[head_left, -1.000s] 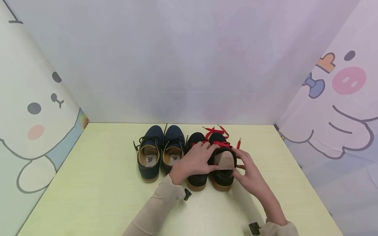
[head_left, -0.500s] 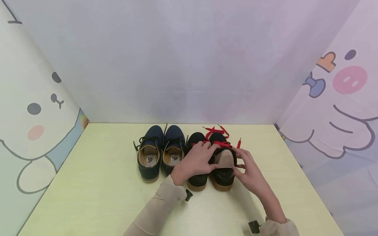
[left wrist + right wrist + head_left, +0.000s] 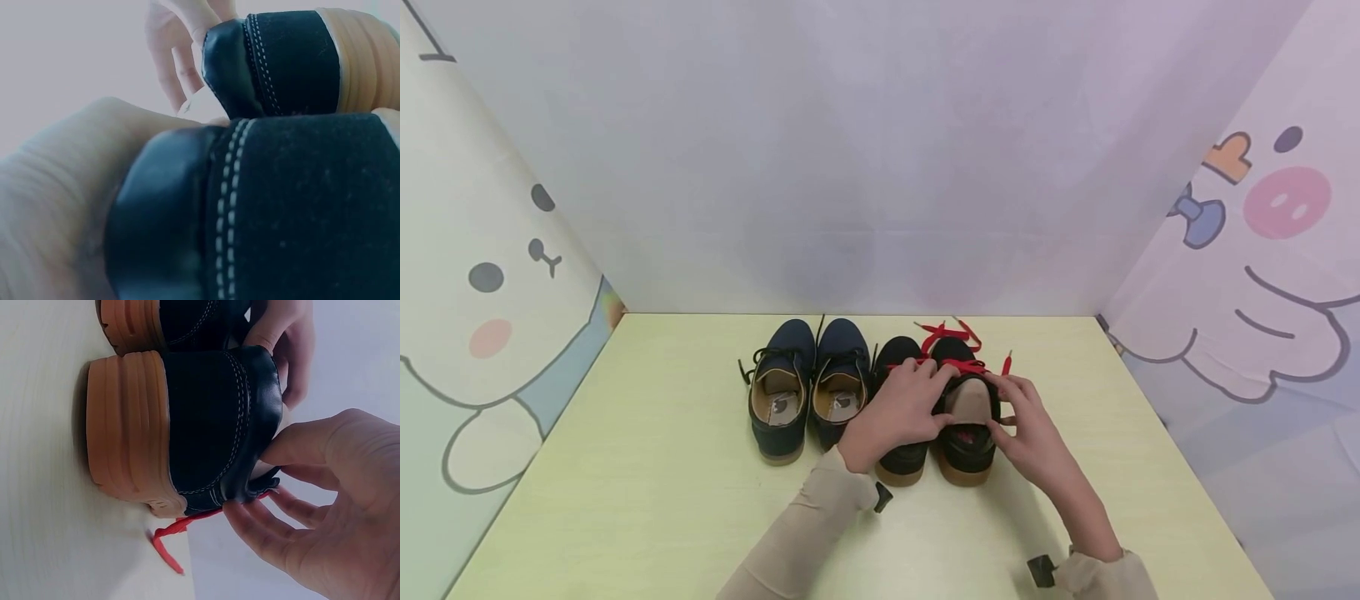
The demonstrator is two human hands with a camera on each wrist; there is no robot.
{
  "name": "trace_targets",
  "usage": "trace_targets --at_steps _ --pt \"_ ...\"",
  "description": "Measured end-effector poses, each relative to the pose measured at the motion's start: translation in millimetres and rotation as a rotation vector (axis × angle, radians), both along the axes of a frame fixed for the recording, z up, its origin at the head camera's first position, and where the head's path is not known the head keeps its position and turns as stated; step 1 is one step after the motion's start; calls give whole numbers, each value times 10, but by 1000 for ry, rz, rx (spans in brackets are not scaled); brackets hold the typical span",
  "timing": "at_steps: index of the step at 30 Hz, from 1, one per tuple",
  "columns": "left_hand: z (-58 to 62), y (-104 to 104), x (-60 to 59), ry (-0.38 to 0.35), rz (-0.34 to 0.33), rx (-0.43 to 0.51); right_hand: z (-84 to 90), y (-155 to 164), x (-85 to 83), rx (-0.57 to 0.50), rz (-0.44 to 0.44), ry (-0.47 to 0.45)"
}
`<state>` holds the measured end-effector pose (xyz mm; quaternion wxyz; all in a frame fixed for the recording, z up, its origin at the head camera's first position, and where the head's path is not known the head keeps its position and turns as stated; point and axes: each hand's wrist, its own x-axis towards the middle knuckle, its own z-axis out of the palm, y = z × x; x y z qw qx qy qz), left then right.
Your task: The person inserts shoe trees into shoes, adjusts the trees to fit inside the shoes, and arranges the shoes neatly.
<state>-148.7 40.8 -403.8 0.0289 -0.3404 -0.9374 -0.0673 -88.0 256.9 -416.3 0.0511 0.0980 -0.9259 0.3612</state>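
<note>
A pair of black shoes with red laces stands on the table, heels toward me. In the head view, a beige insole [image 3: 968, 403] shows in the opening of the right black shoe [image 3: 966, 454]. My left hand [image 3: 904, 407] reaches over the left black shoe [image 3: 901, 462] and pinches the insole's left side with thumb and fingers. From the right, my right hand [image 3: 1033, 429] pinches its other side. The right wrist view has my right thumb at the opening, fingers along the outer collar. The left fingertips are partly hidden.
Two navy shoes, a left one [image 3: 781, 396] and a right one [image 3: 842, 375], stand left of the black pair. Loose red laces [image 3: 951, 333] spread past the black toes. A pale table [image 3: 647, 467] lies beneath, with printed cloth walls [image 3: 865, 158] around it.
The insole's near edge has moved slightly forward, uncovering a red mark inside the heel. Both thumbs have shifted a little forward with it. The shoes have stayed in place.
</note>
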Motion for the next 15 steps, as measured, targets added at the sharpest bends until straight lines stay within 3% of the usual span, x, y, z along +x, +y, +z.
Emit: trace_targets --at_steps 15 --pt "-30 46 -16 14 18 13 0 -56 -38 53 -27 39"
